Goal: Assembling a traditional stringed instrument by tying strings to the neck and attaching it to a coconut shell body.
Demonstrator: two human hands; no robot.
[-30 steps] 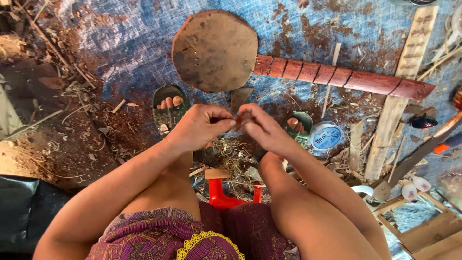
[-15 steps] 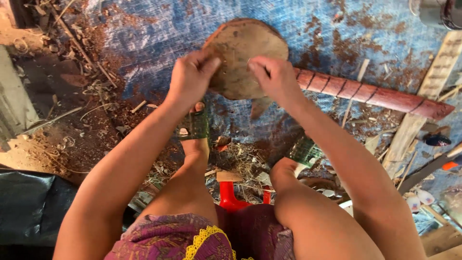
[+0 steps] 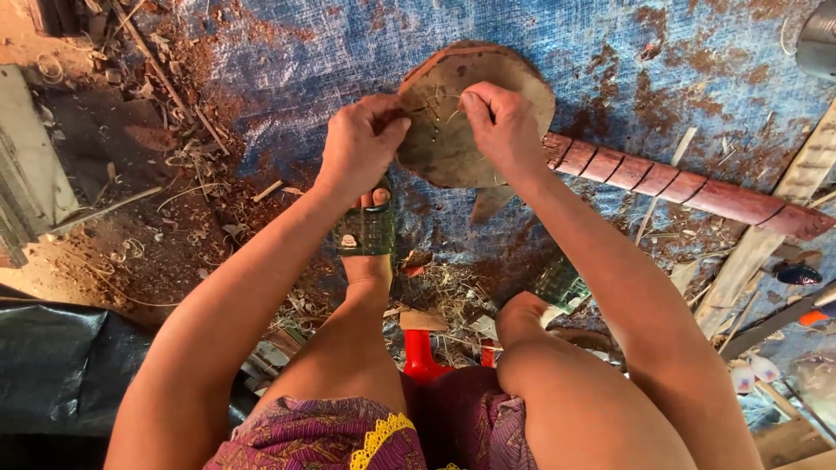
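Wooden disc (image 3: 453,139) lies under both pinched hands, left hand (image 3: 361,144) and right hand (image 3: 503,129), seemingly gripping thin fibres.

Two hands, the left hand (image 3: 361,144) and the right hand (image 3: 503,130), fingertips pinched over one round wooden slab (image 3: 440,144). One reddish carved rod (image 3: 688,187) runs off from beside the right fingers. One sandalled foot (image 3: 366,231) sits just below the left fingers. One red stool (image 3: 420,355) farther down. One blue tarp (image 3: 305,52).
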